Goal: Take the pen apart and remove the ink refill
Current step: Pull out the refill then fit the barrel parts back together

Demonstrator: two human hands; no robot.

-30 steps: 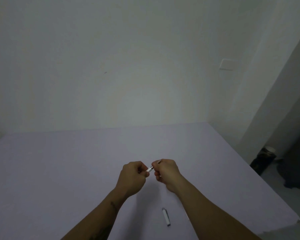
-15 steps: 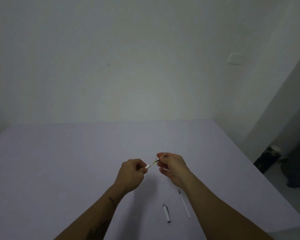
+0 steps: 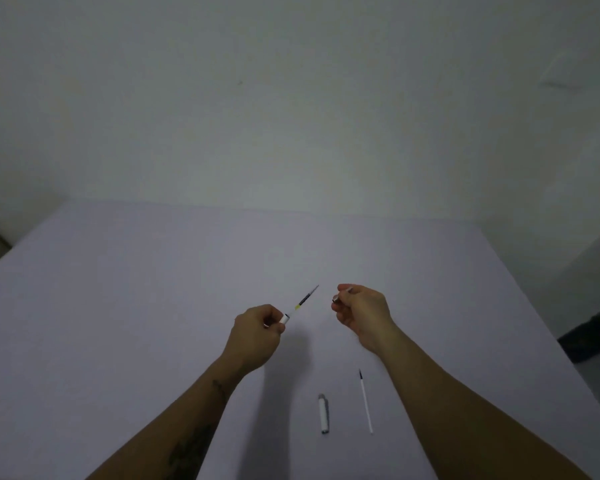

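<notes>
Left hand [image 3: 257, 332] is clenched on the barrel [image 3: 284, 319], low centre of frame, above the table [image 3: 118, 306]. Only the barrel's white mouth shows past the fingers. The refill [image 3: 305, 299] sticks out of it, angled up and right, tip free in the air; yellow band near the mouth, dark section further out. So the refill is exposed but, as far as I can judge, not yet out.

Right hand [image 3: 359, 311] is just right of centre, apart from the left, pinching a small metallic piece [image 3: 340, 295], probably the tip cone. Most of it is hidden by the fingers.

On the table near the bottom edge: a white cap [image 3: 323, 413], and right of it, apart, a thin white rod [image 3: 365, 400] with a dark tip. Can't tell what that rod is.

Risks:
- The right hand is occupied. Pulling the refill with the cone still pinched could drop the cone; it's small and round, likely to roll off the table.
- The refill is thin. A sideways pull could bend it or smear ink on the fingers.
- If the left grip tilts mouth-down, the refill may slide out and fall.
- A spring, if there is one, could pop loose; none visible.

Writing: nothing readable. No brand or label resolves on the barrel, cap or refill; picture is dim and the parts are tiny.
</notes>
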